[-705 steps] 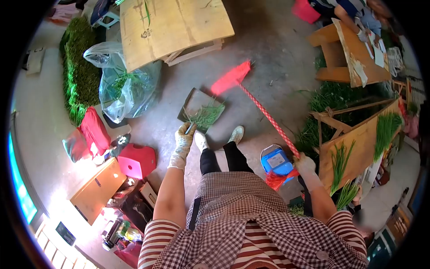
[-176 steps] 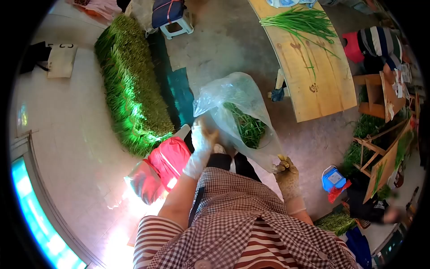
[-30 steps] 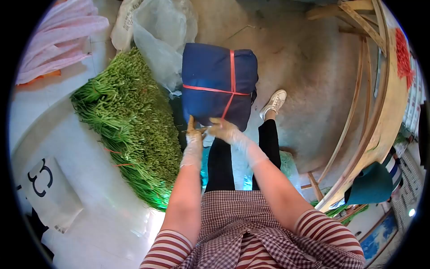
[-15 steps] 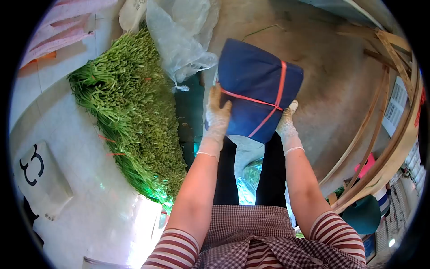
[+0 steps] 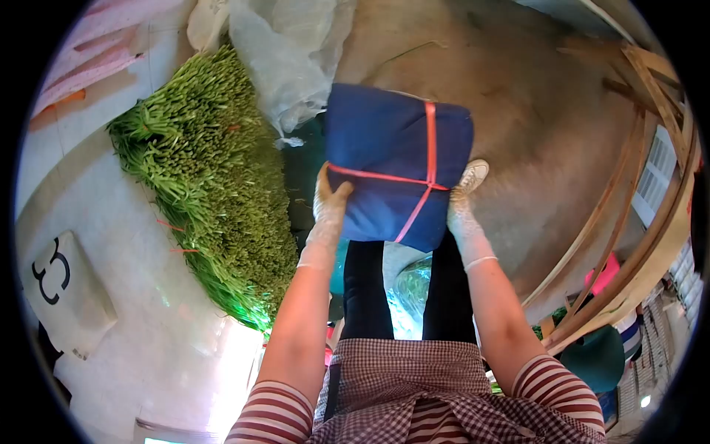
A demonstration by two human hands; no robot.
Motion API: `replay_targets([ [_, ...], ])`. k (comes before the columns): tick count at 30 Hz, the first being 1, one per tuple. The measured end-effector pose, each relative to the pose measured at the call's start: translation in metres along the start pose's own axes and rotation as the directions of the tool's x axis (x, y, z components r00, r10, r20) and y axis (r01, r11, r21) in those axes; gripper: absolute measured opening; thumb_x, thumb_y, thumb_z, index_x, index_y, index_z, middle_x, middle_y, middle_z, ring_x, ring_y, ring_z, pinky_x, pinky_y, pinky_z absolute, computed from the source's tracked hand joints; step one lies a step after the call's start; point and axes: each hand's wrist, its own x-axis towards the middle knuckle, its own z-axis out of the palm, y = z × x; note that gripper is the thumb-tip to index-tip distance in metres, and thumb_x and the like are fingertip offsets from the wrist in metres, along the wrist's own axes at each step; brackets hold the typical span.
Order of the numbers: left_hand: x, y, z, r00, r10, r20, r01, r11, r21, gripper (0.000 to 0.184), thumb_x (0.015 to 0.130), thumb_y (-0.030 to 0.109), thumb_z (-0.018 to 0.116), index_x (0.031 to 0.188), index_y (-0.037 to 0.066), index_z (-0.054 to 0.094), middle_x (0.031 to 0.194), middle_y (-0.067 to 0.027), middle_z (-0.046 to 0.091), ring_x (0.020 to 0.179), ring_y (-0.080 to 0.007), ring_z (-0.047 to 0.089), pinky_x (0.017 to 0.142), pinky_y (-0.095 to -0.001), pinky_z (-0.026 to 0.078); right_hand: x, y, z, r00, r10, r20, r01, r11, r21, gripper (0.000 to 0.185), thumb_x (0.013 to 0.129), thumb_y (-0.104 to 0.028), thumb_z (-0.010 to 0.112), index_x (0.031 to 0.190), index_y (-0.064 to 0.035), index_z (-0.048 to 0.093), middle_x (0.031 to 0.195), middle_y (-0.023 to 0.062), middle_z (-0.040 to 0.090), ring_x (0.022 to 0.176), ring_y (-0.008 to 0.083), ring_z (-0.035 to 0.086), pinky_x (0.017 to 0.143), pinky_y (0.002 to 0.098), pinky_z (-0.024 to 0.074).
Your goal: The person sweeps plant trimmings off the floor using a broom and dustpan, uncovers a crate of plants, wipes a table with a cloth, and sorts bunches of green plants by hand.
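A dark blue, cloth-like bundle, tied crosswise with red strap, is held up in front of my legs. My left hand, in a pale glove, grips its left edge with the thumb on the near face and the fingers partly behind. On the opposite side my right hand, gloved too, clasps the lower right edge; most of its fingers are hidden behind the bundle. Left of the bundle lies a large pile of green, grass-like stalks, tied in places with thin red bands.
Clear plastic sheeting lies beyond the stalks. A white bag with black marks is at the far left. Curved wooden rails run along the right side. One light shoe shows on the brown floor.
Both hands have moved left with the bundle. It has turned slightly counterclockwise, and more of the shoe shows at its right.
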Motion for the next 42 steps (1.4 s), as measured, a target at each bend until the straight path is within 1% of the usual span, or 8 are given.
replay_targets([
  [2, -0.004, -0.014, -0.002, 1.000, 0.008, 0.018, -0.007, 0.999, -0.050, 0.073, 0.070, -0.001, 0.064, 0.137, 0.006, 0.035, 0.127, -0.0146, 0.049, 0.115, -0.0242, 0.048, 0.101, -0.0314, 0.036, 0.003, 0.007, -0.001, 0.995, -0.103, 0.003, 0.094, 0.896, -0.434, 0.050, 0.086, -0.035, 0.047, 0.128, -0.0076, 0.047, 0.118, 0.0159, 0.056, 0.106, 0.0312, 0.055, 0.089, 0.0413, 0.0453],
  [4, -0.010, -0.004, 0.004, 0.991, 0.009, -0.133, 0.028, 0.960, 0.277, 0.075, 0.070, 0.005, 0.069, 0.137, 0.008, 0.034, 0.127, -0.0170, 0.048, 0.115, -0.0306, 0.049, 0.100, -0.0359, 0.038, 0.009, 0.003, -0.003, 0.966, -0.231, 0.113, 0.195, 0.369, -0.909, 0.047, 0.086, -0.030, 0.048, 0.127, -0.0076, 0.048, 0.115, 0.0173, 0.058, 0.103, 0.0326, 0.057, 0.087, 0.0414, 0.0466],
  [7, -0.025, 0.029, 0.022, 0.940, 0.061, -0.335, 0.168, 0.773, 0.611, 0.082, 0.068, 0.013, 0.073, 0.138, 0.014, 0.031, 0.131, -0.0178, 0.042, 0.120, -0.0371, 0.042, 0.100, -0.0437, 0.038, -0.014, -0.020, -0.001, 0.901, -0.352, 0.254, 0.260, -0.030, -0.965, 0.044, 0.085, -0.021, 0.049, 0.127, -0.0074, 0.049, 0.111, 0.0195, 0.061, 0.099, 0.0347, 0.060, 0.083, 0.0416, 0.0486],
  [15, -0.068, 0.167, 0.117, 0.737, 0.602, 0.308, -0.530, 0.232, 0.815, 0.092, 0.058, 0.018, 0.076, 0.139, 0.019, 0.032, 0.137, -0.0098, 0.038, 0.131, -0.0309, 0.031, 0.102, -0.0548, 0.028, -0.023, -0.049, -0.108, 0.964, -0.236, -0.123, 0.185, 0.925, -0.331, 0.037, 0.088, -0.013, 0.061, 0.123, -0.0036, 0.053, 0.100, 0.0028, 0.062, 0.085, 0.0085, 0.055, 0.071, 0.0190, 0.0453],
  [18, -0.048, 0.194, 0.151, 0.838, 0.206, 0.505, -0.519, 0.018, 0.854, 0.095, 0.061, 0.042, 0.079, 0.139, 0.014, 0.032, 0.143, -0.0116, 0.034, 0.135, -0.0274, 0.027, 0.107, -0.0519, 0.023, -0.092, -0.114, -0.111, 0.931, -0.343, -0.125, 0.280, 0.890, -0.359, 0.034, 0.088, -0.017, 0.062, 0.120, -0.0043, 0.056, 0.100, 0.0010, 0.063, 0.082, 0.0084, 0.055, 0.072, 0.0213, 0.0466],
  [25, -0.006, 0.214, 0.216, 0.932, -0.306, 0.197, -0.204, 0.007, 0.979, 0.082, 0.069, 0.071, 0.056, 0.118, 0.006, 0.059, 0.123, -0.0166, 0.056, 0.121, -0.0297, 0.048, 0.105, -0.0534, 0.024, -0.143, -0.215, -0.098, 0.953, -0.284, -0.102, 0.291, 0.955, 0.062, 0.024, 0.091, -0.014, 0.058, 0.114, -0.0066, 0.059, 0.089, 0.0017, 0.061, 0.076, 0.0098, 0.055, 0.073, 0.0239, 0.0477],
  [30, 0.061, 0.172, 0.246, 0.878, -0.462, 0.125, -0.218, -0.155, 0.964, 0.068, 0.074, 0.067, 0.053, 0.116, 0.015, 0.063, 0.121, -0.0059, 0.060, 0.118, -0.0253, 0.051, 0.099, -0.0388, 0.036, -0.114, -0.250, -0.099, 0.954, -0.287, -0.092, 0.297, 0.947, 0.124, 0.026, 0.091, -0.014, 0.058, 0.115, -0.0043, 0.059, 0.095, 0.0060, 0.064, 0.079, 0.0107, 0.059, 0.074, 0.0237, 0.0490],
  [42, 0.142, 0.045, 0.222, 0.744, -0.546, 0.385, -0.302, 0.239, 0.923, 0.056, 0.079, 0.055, 0.053, 0.112, 0.010, 0.063, 0.115, -0.0192, 0.059, 0.108, -0.0318, 0.055, 0.091, -0.0374, 0.044, 0.006, -0.226, -0.145, 0.935, -0.262, -0.241, 0.331, 0.888, 0.320, 0.031, 0.091, -0.020, 0.058, 0.117, -0.0030, 0.057, 0.097, 0.0116, 0.067, 0.082, 0.0177, 0.064, 0.076, 0.0294, 0.0506],
])
